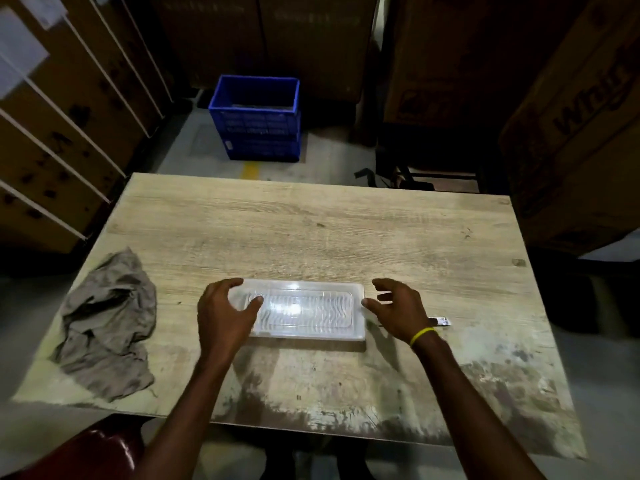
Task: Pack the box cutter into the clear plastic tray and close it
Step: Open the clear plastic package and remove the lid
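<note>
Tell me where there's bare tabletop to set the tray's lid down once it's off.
The widest free patch is the far half of the table, beyond the clear tray. The near strip between the forearms is bare too. It is crowded left, where the grey rag lies, and right of the tray, where the right hand covers a small item, likely the cutter.

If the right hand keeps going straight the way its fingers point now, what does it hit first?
The right hand points left toward the clear plastic tray. Its thumb tip already looks at or nearly touching the tray's right end, so the tray comes first, though exact contact is hard to judge from this view.
</note>
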Action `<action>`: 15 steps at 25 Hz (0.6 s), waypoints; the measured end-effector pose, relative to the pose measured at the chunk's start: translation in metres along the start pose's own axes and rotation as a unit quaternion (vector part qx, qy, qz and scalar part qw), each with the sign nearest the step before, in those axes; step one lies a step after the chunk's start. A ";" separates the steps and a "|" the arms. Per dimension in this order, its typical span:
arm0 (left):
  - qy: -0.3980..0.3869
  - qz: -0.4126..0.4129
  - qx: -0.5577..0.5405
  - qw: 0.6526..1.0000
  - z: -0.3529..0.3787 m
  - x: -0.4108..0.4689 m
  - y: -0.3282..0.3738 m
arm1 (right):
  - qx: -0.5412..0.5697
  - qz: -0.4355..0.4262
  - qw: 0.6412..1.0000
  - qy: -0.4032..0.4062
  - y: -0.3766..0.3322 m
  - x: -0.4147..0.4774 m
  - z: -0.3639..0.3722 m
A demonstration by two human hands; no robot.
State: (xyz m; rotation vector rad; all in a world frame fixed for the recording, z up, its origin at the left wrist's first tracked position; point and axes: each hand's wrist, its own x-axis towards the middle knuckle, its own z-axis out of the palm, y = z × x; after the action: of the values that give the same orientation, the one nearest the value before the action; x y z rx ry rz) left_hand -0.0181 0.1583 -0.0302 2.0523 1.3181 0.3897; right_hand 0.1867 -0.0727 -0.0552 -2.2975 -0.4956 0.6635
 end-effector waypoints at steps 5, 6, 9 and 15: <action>-0.164 -0.100 0.115 0.975 0.008 0.053 -0.027 | -0.030 0.090 0.995 -0.022 -0.036 0.026 0.015; -0.178 -0.094 0.113 0.973 0.009 0.058 -0.030 | -0.032 0.112 0.993 -0.026 -0.038 0.030 0.015; -0.173 -0.072 0.085 0.979 0.011 0.063 -0.036 | -0.025 0.163 0.986 -0.026 -0.044 0.036 0.015; -0.168 -0.074 0.057 0.981 0.009 0.067 -0.036 | -0.030 0.194 0.981 -0.001 -0.051 0.037 0.018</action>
State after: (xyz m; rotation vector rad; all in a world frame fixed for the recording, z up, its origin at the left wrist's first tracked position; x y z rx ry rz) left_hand -0.0078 0.2245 -0.0673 1.9879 1.2944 -0.0981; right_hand 0.1982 -0.0095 -0.0428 -2.4758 -0.0645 0.8453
